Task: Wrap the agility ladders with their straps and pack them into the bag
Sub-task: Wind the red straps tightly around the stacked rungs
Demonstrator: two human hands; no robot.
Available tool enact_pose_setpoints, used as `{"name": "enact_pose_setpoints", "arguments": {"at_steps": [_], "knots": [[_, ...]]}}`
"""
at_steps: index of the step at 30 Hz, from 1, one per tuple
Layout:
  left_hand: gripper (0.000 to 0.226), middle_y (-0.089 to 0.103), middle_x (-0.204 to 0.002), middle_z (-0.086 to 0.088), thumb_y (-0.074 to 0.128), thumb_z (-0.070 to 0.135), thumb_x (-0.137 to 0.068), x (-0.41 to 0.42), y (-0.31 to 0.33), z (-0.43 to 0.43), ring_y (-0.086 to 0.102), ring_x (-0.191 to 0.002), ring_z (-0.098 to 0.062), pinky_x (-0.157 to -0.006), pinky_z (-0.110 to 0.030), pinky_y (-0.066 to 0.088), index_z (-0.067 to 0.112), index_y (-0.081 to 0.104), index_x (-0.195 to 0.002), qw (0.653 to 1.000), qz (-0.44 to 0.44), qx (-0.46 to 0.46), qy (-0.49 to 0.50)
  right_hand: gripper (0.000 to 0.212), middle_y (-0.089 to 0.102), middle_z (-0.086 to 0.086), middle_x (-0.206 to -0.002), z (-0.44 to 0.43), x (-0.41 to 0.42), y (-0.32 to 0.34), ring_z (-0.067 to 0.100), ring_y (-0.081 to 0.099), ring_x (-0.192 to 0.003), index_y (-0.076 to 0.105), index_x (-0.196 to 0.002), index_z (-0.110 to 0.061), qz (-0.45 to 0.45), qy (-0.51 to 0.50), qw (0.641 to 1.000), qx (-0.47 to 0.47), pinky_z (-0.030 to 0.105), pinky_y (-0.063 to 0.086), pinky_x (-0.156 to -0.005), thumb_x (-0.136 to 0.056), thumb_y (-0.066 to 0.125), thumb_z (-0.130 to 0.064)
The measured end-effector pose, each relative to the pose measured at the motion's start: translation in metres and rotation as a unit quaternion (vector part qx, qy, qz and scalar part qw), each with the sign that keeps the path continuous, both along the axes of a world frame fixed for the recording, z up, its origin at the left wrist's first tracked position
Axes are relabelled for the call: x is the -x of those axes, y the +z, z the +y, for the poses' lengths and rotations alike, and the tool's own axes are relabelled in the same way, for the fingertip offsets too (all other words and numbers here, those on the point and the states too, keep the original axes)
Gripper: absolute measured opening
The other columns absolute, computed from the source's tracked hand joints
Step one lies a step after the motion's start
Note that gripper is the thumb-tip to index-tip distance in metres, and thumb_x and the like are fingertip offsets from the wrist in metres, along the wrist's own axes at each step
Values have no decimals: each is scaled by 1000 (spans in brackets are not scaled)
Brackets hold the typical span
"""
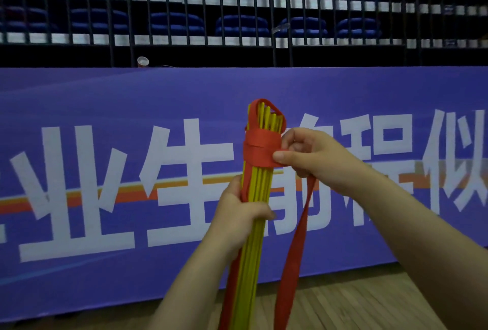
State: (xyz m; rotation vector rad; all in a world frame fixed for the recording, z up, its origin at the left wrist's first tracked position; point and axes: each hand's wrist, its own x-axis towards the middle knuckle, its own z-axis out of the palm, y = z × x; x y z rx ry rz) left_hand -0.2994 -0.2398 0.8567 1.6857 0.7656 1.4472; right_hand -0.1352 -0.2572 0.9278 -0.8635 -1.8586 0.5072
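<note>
An agility ladder (260, 187) is gathered into an upright bundle of yellow rungs in front of me. Its red strap (260, 151) is wound a few turns around the bundle near the top, with a loop arching over the rung ends. My left hand (239, 213) grips the bundle around its middle. My right hand (309, 155) pinches the strap against the right side of the wound turns. A loose length of strap (293, 258) hangs from that hand down out of view. No bag is in view.
A long purple banner (105, 171) with large white characters stands close ahead on a wooden floor (343, 300). Behind it are a dark metal railing (237, 12) and rows of blue seats. A small cup (142, 61) sits on the banner's top edge.
</note>
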Motion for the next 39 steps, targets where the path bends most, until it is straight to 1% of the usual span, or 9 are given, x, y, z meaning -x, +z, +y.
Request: {"name": "enact_pose_setpoints", "arguments": {"at_steps": [3, 7, 11, 14, 18, 22, 28, 34, 39], "knots": [[54, 55, -78, -9, 67, 2, -47, 12, 4, 2, 55, -63, -19, -55, -29, 46, 8, 62, -100, 980, -47, 31, -191, 47, 51, -9, -55, 7, 8, -8, 8, 36, -51, 55, -100, -18, 20, 16, 1000, 6, 25, 34, -52, -68, 71, -48], [51, 56, -79, -7, 69, 8, -55, 13, 6, 4, 56, -62, -19, -62, -31, 43, 3, 57, -104, 850, -43, 44, -523, 28, 59, -3, -60, 12, 21, -15, 12, 52, -52, 70, -83, -26, 38, 147, 988, 21, 21, 43, -54, -60, 72, -40], [53, 58, -85, -5, 68, 13, -61, 7, 9, 8, 59, -68, -16, -66, -32, 44, 3, 52, -110, 805, -8, 94, -585, 20, 59, -1, -52, 8, 28, -10, 10, 50, -37, 67, -71, -15, 79, 207, 974, 49, 17, 42, -39, -60, 72, -31], [58, 66, -95, -9, 74, 21, -61, 18, 10, 10, 66, -79, -21, -72, -33, 53, 5, 59, -114, 863, -20, 124, -489, 10, 61, -6, -50, 0, 30, -8, 4, 56, -40, 64, -72, -13, 116, 165, 979, 39, 14, 42, -40, -77, 71, -19], [59, 64, -114, 2, 83, 35, -62, 17, -3, -8, 66, -91, -12, -66, -23, 55, 34, 51, -111, 998, 2, 44, -45, 28, 64, 1, -54, 4, 35, -8, 6, 61, -51, 67, -70, -8, 105, -57, 992, -30, 22, 50, -54, -81, 71, -33], [63, 53, -93, 15, 78, 35, -74, -27, -24, -19, 59, -83, -8, -51, -10, 40, 32, 31, -117, 983, 44, -52, 173, 42, 47, -6, -45, 5, 52, -13, 3, 45, -41, 57, -57, -15, 8, -185, 978, -92, 17, 38, -44, -73, 72, -51], [44, 60, -80, 5, 78, 17, -75, -16, -25, -4, 61, -73, -13, -57, -21, 47, 26, 49, -107, 989, -56, -37, 132, 30, 41, 8, -57, -7, 15, -11, 21, 34, -54, 65, -91, -18, -36, -21, 999, -34, 34, 32, -55, -79, 65, -45], [55, 59, -76, -2, 75, 8, -49, 3, -12, -6, 59, -63, -15, -55, -29, 48, 15, 62, -102, 982, -75, 32, -171, 35, 46, -6, -53, 9, 7, -19, 9, 33, -48, 56, -85, -17, 81, 35, 996, -8, 23, 30, -48, -69, 79, -38], [43, 63, -88, -2, 65, 14, -66, 2, -12, -7, 59, -73, -16, -67, -31, 47, 7, 61, -108, 835, -58, 45, -545, 42, 56, -10, -44, 2, 24, -22, -1, 47, -35, 72, -63, -27, 63, 201, 975, 66, 11, 38, -39, -40, 83, -61]]}}
